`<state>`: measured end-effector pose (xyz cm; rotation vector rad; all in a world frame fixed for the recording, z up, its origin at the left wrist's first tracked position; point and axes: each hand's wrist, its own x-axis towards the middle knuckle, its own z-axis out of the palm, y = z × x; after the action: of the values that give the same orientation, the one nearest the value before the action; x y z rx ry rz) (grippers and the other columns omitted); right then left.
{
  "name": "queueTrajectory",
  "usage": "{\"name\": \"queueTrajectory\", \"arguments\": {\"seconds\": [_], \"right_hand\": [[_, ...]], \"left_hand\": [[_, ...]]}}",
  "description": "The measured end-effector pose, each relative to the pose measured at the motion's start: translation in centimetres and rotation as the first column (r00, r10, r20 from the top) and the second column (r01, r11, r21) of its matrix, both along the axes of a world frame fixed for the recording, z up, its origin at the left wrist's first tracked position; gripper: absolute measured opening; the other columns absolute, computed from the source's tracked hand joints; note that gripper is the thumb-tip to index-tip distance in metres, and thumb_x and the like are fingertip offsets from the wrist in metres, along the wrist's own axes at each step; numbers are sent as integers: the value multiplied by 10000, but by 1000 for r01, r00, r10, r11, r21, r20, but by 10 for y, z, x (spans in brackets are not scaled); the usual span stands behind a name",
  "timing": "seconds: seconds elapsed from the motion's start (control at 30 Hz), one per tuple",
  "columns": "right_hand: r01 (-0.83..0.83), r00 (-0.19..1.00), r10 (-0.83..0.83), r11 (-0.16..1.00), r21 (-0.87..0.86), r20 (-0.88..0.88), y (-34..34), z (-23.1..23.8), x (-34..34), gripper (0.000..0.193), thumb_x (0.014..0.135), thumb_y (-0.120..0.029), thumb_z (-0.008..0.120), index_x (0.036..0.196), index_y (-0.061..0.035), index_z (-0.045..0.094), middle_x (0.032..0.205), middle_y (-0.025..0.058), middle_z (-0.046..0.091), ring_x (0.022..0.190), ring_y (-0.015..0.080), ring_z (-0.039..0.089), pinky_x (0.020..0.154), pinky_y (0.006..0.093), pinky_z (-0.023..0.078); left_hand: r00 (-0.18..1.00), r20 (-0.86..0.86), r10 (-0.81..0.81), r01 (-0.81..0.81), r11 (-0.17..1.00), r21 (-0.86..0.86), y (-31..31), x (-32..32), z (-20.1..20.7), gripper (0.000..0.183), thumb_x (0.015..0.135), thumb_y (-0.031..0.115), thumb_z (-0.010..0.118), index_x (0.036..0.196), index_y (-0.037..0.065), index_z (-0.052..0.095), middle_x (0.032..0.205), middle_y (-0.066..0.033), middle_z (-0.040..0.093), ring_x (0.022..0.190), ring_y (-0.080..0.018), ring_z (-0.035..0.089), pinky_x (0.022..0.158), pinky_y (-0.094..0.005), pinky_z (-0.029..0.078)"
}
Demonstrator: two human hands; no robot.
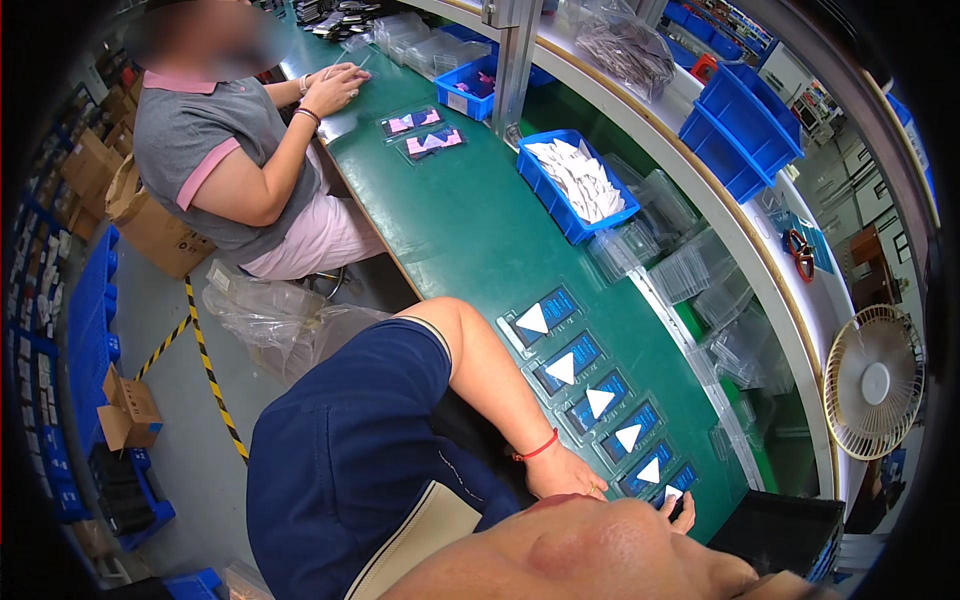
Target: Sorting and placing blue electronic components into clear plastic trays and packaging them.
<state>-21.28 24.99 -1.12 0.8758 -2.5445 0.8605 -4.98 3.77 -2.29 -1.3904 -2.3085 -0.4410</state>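
Note:
A row of clear plastic trays [513,338] with dark-blue printed inserts runs down the green table [490,260] in front of me. A white triangular piece [562,368] lies on each insert. At the nearest tray [684,474], my right hand [682,515] pinches a small white piece [673,492] against the blue insert; only its fingertips show. My left hand [565,474], with a red cord on the wrist, is palm down at the table's near edge beside the closest trays. Its fingertips are partly hidden, so its grip is unclear.
A blue bin [612,225] of white pieces stands beyond the trays, near stacked clear plastic shells [690,262]. At right are a black crate [790,525] and a fan [874,383]. A co-worker [235,150] sits at far left, near two pink-and-dark packs [433,143].

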Motion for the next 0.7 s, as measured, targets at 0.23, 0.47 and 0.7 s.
{"name": "queueTrajectory", "arguments": {"seconds": [0.23, 0.47, 0.7], "right_hand": [[0, 1000, 0, 1000, 11, -9, 1, -1, -1, 309, 875, -150, 588, 1091, 72, 584, 1113, 210, 586, 1055, 349, 530, 914, 423, 406], [8, 1000, -8, 1000, 27, -4, -1, 3, 2, 307, 873, -146, 594, 1091, 69, 585, 1112, 209, 586, 1056, 347, 533, 908, 424, 412], [8, 1000, -8, 1000, 20, -14, -1, 0, 1, 307, 871, -146, 598, 1090, 69, 584, 1112, 214, 583, 1052, 350, 534, 907, 425, 413]], "left_hand": [[1000, 11, 4, -3, 1000, -16, 0, 0, -1, 305, 750, 302, 624, 842, 18, 685, 1341, -244, 396, 1284, -364, 348, 1072, -486, 258], [1000, -4, 2, -2, 1000, -26, -1, 0, 2, 312, 754, 308, 622, 852, 20, 687, 1344, -245, 392, 1287, -362, 341, 1072, -486, 254], [1000, -2, 2, -2, 1000, 1, 0, 0, -1, 309, 752, 302, 624, 850, 16, 687, 1345, -244, 391, 1287, -362, 340, 1073, -485, 252]]}}
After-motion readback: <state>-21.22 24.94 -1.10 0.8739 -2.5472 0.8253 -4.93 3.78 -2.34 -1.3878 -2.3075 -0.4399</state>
